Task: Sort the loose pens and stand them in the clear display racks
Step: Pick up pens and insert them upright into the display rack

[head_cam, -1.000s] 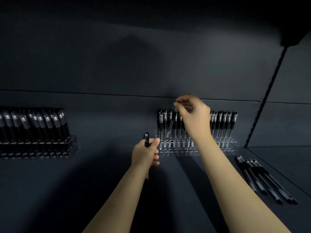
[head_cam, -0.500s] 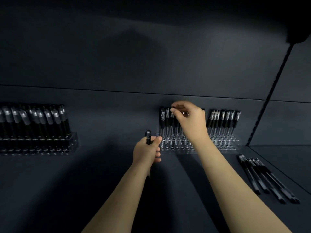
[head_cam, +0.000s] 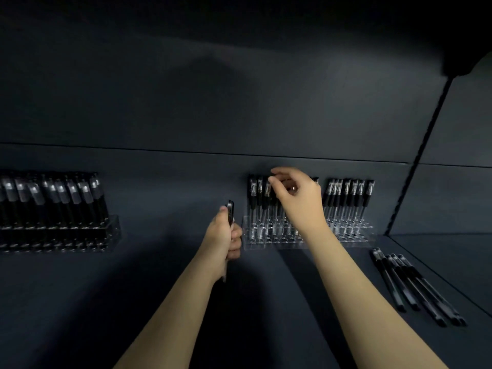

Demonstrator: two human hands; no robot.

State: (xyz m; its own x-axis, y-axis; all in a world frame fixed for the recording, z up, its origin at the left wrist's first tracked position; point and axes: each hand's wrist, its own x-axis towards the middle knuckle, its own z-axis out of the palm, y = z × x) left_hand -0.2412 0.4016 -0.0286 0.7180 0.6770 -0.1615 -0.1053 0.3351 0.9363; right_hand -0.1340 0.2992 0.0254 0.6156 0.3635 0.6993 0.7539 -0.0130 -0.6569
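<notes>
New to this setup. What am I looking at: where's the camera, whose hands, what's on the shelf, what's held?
No robot here: a person works bare-handed, and the single camera sits on their head, looking forward and down. The left hand grips a black pen upright. The right hand reaches to the tops of the standing pens in the middle clear rack; whether it pinches one is unclear. A fuller rack stands at the left. At the right, loose pens lie flat on the dark shelf.
</notes>
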